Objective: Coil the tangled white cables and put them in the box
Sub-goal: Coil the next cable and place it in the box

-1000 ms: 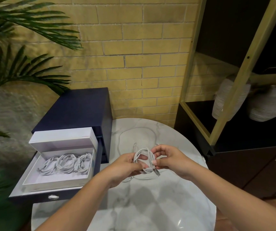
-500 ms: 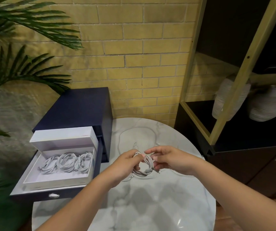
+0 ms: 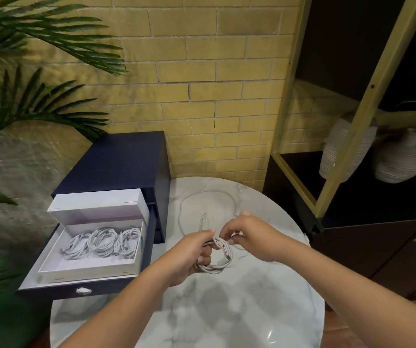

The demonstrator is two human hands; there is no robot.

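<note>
Coil (image 3: 227,252), lower and flatter than a second ago.
Gripped at rim by left hand (image 3: 189,257), pinched on top by right hand (image 3: 249,234); seemingly near ready for box (image 3: 89,275).

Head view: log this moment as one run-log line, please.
phase: coiling | left hand: grips coil | right hand: pinches coil | box: open, three coils inside | table: loose cable behind hands

Four coils (image 3: 216,257) (three boxed), two vases (image 3: 400,162)
</note>
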